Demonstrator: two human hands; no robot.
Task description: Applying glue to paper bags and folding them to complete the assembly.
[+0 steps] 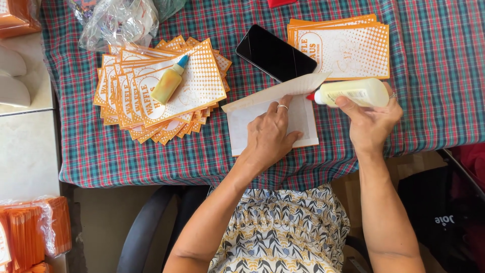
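My left hand presses flat on a white paper sheet lying on the plaid tablecloth; its upper flap is folded up along the top edge. My right hand grips a pale yellow glue bottle held sideways, its red nozzle touching the right end of the flap. A ring sits on a finger of each hand.
A fanned pile of orange-and-white printed cards lies at left with a small yellow glue bottle on top. A neater stack of cards and a black phone sit at the back. Plastic bags lie far left; table edge is near me.
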